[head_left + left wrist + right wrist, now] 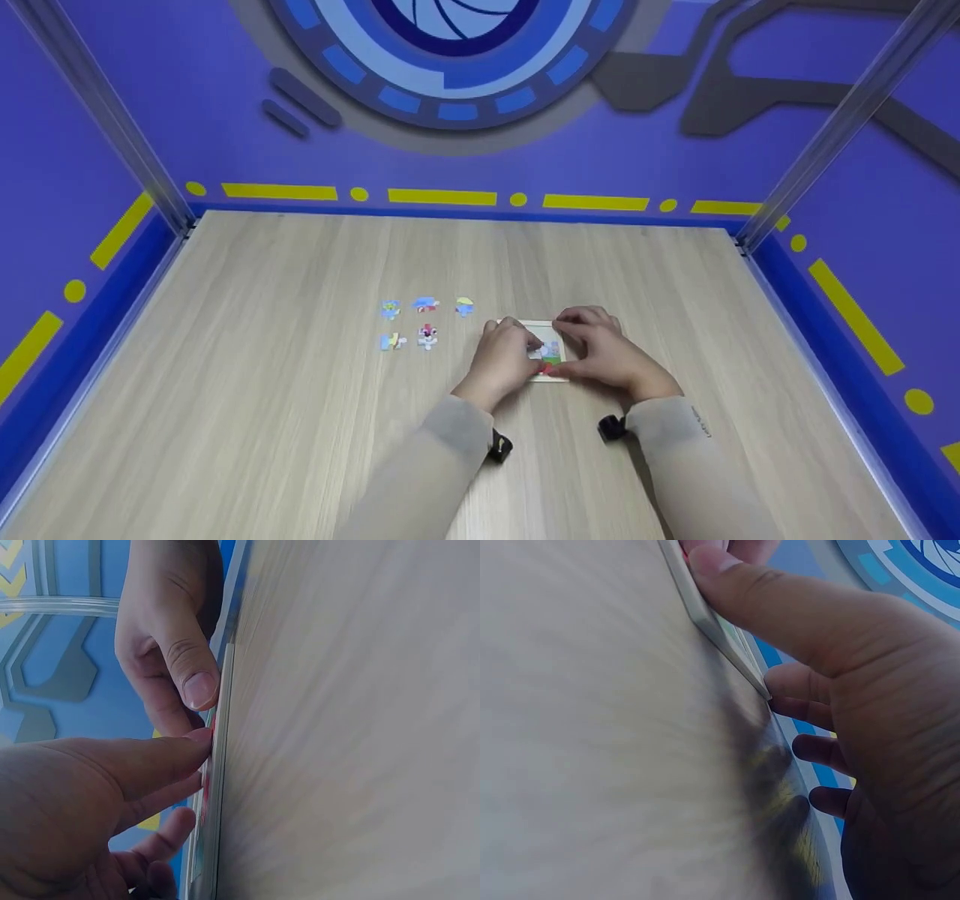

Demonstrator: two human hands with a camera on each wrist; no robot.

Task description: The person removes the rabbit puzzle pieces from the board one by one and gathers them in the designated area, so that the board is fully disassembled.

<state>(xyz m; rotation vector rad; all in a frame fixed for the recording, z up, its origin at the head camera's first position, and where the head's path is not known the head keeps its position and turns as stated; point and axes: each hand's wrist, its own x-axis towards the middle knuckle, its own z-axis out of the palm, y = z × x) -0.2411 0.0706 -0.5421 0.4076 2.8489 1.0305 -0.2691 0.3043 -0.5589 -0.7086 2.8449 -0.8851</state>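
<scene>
A small shallow wooden puzzle tray point(538, 379) lies on the table, partly covered by both hands. Inside it, green and red picture pieces point(552, 360) show near the right side. My left hand point(504, 358) reaches over the tray's left part, its thumb pressing near a red piece and its fingers extended over the tray. On the right side, my right hand point(611, 356) has its thumb stretched onto the red area, while its index fingertip touches the tray's edge by a corner point(768, 696). The other right fingers point(821, 751) are spread apart beyond the edge.
Several loose jigsaw pieces lie left of the tray, among them a blue and yellow one point(465, 306) and a red and white one point(427, 337). Blue-purple panels point(450, 165) border the wooden table point(262, 375) at the back and both sides.
</scene>
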